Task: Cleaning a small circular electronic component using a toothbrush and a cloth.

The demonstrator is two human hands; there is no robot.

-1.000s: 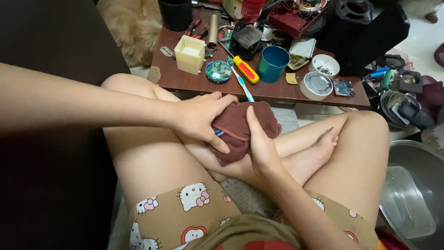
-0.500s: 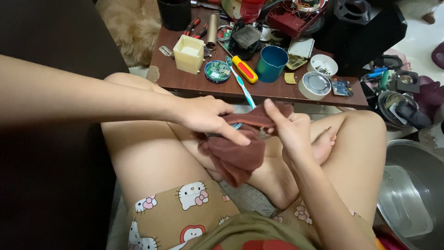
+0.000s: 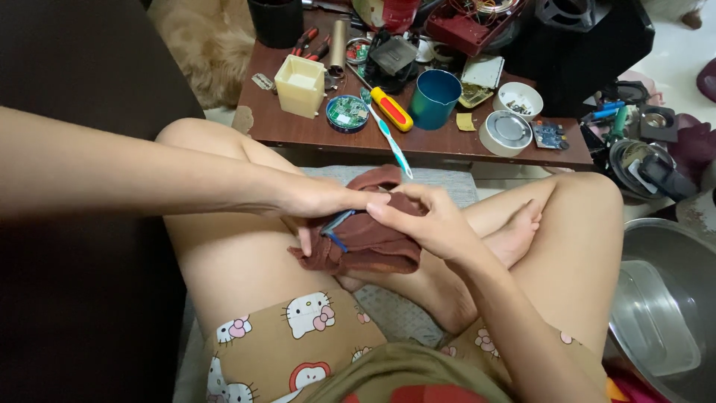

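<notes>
A maroon cloth (image 3: 371, 240) lies folded over my crossed legs, with a small blue-edged object (image 3: 337, 225) tucked inside it at its left end. My left hand (image 3: 317, 200) reaches in from the left and grips the cloth, fingers curled under its left edge. From the right, my right hand (image 3: 427, 219) pinches the top of the cloth between thumb and fingers. Both hands meet above the cloth's middle.
A low brown table (image 3: 418, 142) stands just beyond my knees with a cream box (image 3: 300, 85), a teal cup (image 3: 435, 98), a yellow-red screwdriver (image 3: 391, 108), a toothbrush (image 3: 391, 142) and round tins. A metal basin (image 3: 664, 313) sits at the right.
The cloth was bunched in both hands, then hung open and loose; now it is folded flat over my legs with a blue-edged object inside. Both hands have shifted slightly lower.
</notes>
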